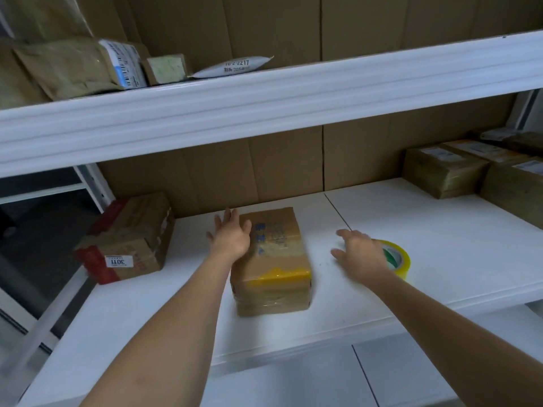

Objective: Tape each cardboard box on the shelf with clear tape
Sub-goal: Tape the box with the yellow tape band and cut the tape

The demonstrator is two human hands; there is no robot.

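On the white shelf (396,218) a cardboard box (273,259) lies lengthwise in the middle, its near end wrapped in clear tape with a yellow band across the top edge. The left hand (230,237) lies against the box's upper left edge, fingers straight and spread, gripping nothing; whether the palm presses the cardboard or only hovers at it cannot be told. The right hand (361,255) is well to the right of the box, fingers relaxed and loosely spread, clasping nothing. Its back covers the near left part of the tape roll (396,258), which stands on edge just right of that hand; contact between them is unclear. Left of the left hand, apart from it, a red-taped box (129,239) with a white label sits at an angle. Far right of the right hand, several brown boxes (443,168) cluster at the shelf's back corner. On the upper shelf (264,101), above both hands, lie padded envelopes (73,66) and a white mailer (235,67).
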